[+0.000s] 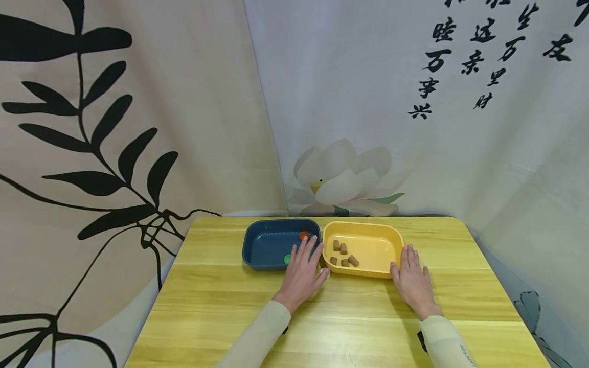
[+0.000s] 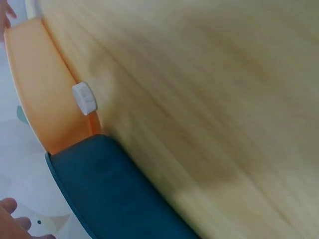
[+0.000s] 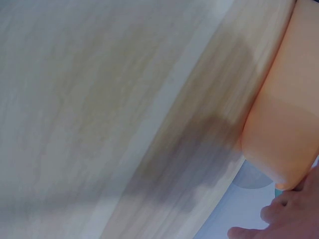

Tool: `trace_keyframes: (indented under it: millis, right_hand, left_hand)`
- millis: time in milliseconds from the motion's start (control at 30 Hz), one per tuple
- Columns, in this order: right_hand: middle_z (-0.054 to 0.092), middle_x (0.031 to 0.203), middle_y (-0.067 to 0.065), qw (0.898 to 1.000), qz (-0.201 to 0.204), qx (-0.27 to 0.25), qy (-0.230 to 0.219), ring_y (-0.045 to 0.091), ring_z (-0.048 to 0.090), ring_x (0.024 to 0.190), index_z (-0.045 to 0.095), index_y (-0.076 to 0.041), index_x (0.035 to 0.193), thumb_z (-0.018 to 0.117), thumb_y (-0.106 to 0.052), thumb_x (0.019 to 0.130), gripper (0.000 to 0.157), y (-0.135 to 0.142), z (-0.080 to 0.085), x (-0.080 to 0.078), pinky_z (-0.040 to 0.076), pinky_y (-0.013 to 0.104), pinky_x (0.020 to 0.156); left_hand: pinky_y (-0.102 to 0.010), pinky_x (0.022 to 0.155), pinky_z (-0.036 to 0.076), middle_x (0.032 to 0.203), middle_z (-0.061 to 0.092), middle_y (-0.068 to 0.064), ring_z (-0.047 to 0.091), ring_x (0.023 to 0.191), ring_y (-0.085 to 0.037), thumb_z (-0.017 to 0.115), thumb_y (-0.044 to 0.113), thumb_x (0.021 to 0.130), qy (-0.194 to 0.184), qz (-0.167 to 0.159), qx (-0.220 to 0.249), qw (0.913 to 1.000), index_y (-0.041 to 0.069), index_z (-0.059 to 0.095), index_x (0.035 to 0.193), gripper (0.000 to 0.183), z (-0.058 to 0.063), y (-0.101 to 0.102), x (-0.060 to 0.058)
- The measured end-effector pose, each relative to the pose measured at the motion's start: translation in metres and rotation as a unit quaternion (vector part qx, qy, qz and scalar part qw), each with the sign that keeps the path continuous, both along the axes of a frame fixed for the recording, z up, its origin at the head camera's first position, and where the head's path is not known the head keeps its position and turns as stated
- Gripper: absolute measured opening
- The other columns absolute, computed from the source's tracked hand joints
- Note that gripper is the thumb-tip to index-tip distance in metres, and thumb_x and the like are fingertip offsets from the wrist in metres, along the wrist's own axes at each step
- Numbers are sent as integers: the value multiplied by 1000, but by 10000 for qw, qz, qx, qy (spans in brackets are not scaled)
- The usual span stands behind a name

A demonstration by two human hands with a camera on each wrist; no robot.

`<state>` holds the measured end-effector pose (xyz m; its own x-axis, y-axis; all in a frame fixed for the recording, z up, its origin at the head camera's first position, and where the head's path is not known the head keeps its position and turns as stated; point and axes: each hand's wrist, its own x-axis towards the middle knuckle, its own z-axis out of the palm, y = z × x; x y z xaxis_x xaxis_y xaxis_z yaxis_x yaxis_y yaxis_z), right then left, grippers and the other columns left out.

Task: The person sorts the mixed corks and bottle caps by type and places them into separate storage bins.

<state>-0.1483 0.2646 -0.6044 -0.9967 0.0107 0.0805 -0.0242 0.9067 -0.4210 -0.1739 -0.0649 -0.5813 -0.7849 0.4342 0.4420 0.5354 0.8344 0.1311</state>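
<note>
My left hand (image 1: 301,273) reaches over the right end of a dark blue tray (image 1: 257,255), fingers extended and spread. Partly behind those fingers lie an orange piece (image 1: 303,235) and a green piece (image 1: 287,259) inside the tray. A small white round piece (image 2: 83,98) stands against the front wall of the yellow tray (image 1: 388,235), close to the left thumb. Several short brown cork-like pieces (image 1: 343,249) lie in the left half of the yellow tray. At its right end, my right hand (image 1: 412,281) rests along the wall with straight fingers, thumb near the front corner.
Both trays sit side by side near the back edge of the light wooden table (image 1: 349,327). Behind it hangs a pale curtain (image 1: 221,128) printed with dark leaves, a flower and writing.
</note>
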Motion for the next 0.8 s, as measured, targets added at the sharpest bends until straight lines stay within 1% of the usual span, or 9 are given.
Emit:
trace_keyframes:
  millis: [167, 300, 433, 533, 633, 800]
  right_hand:
    - [10, 166, 34, 10000, -4, 57, 18, 52, 15, 152, 12, 15, 159, 31, -35, 113, 70, 0, 0, -1, 17, 78, 111]
    - [10, 166, 34, 10000, 4, 61, -15, 53, 15, 152, 12, 15, 159, 31, -35, 113, 70, -1, 1, 0, 17, 78, 111]
    - [9, 166, 34, 10000, 9, 45, -56, 52, 14, 152, 12, 15, 159, 31, -35, 113, 70, 0, 2, 1, 17, 78, 112]
    - [8, 167, 34, 10000, -2, 43, -84, 52, 13, 153, 12, 15, 159, 31, -35, 113, 70, 0, 3, 1, 16, 78, 112]
    - [8, 167, 33, 9999, -18, 42, -92, 52, 13, 153, 13, 15, 159, 30, -35, 113, 70, -1, 3, 1, 16, 78, 112]
    - [9, 167, 33, 10000, -19, 34, -75, 52, 13, 153, 13, 14, 159, 31, -35, 113, 70, 0, 2, 1, 16, 78, 112]
  left_hand:
    - [-58, 113, 40, 152, 50, -14, 44, 144, -36, 76, 39, 95, 86, -124, 75, 9999, 10, 55, 148, 65, -4, -10, 10]
    - [-54, 110, 45, 145, 55, -13, 52, 137, -34, 79, 34, 91, 262, -303, 143, 9991, 7, 58, 144, 63, -8, -15, 18]
    - [-50, 109, 47, 144, 57, -11, 56, 133, -31, 77, 32, 93, 336, -479, 210, 9981, 6, 60, 142, 57, -10, -19, 27]
    - [-47, 108, 48, 143, 58, -10, 56, 131, -28, 75, 33, 95, 339, -563, 205, 9976, 7, 61, 141, 55, -14, -21, 32]
    - [-47, 106, 49, 143, 58, -12, 57, 131, -28, 76, 33, 94, 311, -601, 241, 9974, 6, 61, 141, 56, -19, -21, 35]
    - [-47, 106, 49, 144, 57, -12, 56, 131, -28, 77, 36, 92, 74, -507, 228, 9984, 8, 59, 142, 60, -22, -20, 40]
